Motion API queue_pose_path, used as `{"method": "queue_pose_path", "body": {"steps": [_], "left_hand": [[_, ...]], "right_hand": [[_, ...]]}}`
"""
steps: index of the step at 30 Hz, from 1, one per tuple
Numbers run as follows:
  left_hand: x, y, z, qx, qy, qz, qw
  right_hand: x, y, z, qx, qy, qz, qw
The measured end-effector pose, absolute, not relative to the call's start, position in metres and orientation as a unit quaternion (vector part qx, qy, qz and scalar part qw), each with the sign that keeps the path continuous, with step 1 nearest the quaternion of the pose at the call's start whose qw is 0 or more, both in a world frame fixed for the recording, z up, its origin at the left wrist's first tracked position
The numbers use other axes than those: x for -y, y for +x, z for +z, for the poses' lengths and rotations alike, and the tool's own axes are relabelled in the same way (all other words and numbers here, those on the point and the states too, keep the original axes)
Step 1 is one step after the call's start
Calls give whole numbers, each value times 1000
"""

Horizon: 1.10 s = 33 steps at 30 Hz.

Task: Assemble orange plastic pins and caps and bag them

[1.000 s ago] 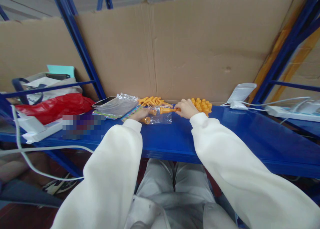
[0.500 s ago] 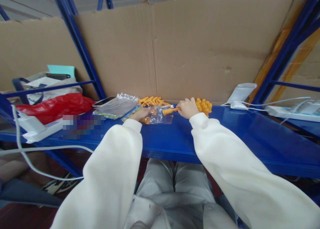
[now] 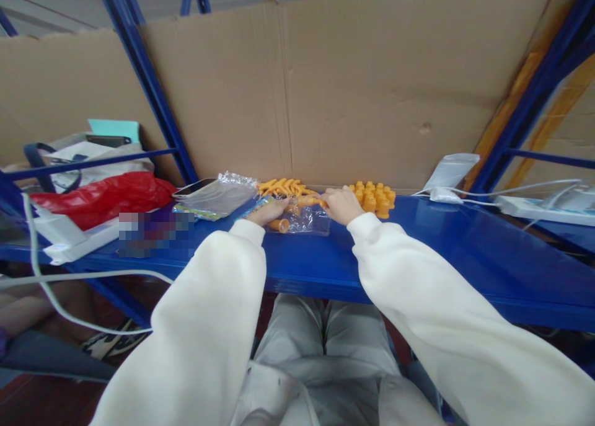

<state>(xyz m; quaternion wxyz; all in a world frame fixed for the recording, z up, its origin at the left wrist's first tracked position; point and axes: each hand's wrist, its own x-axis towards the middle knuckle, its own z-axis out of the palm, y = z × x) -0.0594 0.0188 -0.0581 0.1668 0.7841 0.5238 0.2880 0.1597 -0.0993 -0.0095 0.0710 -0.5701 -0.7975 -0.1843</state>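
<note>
Both my arms in white sleeves reach onto a blue metal shelf [image 3: 418, 246]. My right hand [image 3: 341, 204] is closed on a long orange plastic piece [image 3: 307, 200] and holds it over a small clear plastic bag [image 3: 307, 222]. My left hand [image 3: 268, 212] rests closed on the bag's left side, holding it, with an orange tube [image 3: 280, 226] lying just beside it. Behind the hands lies a heap of long orange pieces [image 3: 283, 187]. A cluster of short orange caps [image 3: 376, 198] stands to the right of my right hand.
A stack of clear bags [image 3: 218, 195] lies to the left, then a red plastic bag [image 3: 102, 199] and a white box [image 3: 69, 237]. A white power strip [image 3: 543, 210] with cables and a white pouch [image 3: 449, 172] sit at the right. A cardboard sheet [image 3: 362, 91] walls the back.
My right hand has moved left with the orange piece, bringing it to the clear bag near my left hand. The left hand has shifted slightly right.
</note>
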Motion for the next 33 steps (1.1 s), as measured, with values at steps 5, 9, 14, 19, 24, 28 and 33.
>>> {"method": "queue_pose_path", "body": {"steps": [5, 9, 14, 19, 24, 28, 33], "left_hand": [[-14, -60, -56, -523, 784, 268, 201], [-16, -60, -55, -511, 800, 261, 176], [-17, -60, -55, -519, 792, 279, 162], [-15, -61, -54, -520, 791, 284, 153], [-10, -59, -51, -506, 792, 306, 149], [-4, -51, -43, -463, 801, 348, 150], [-2, -32, -30, -428, 812, 362, 165]], "right_hand": [[99, 159, -10, 801, -563, -195, 62], [97, 159, -12, 796, -568, -198, 69], [99, 157, -13, 795, -574, -182, 74], [98, 158, -15, 792, -581, -167, 85], [95, 160, -17, 791, -582, -161, 101], [94, 161, -17, 794, -578, -157, 106], [94, 161, -17, 795, -577, -154, 105]]}}
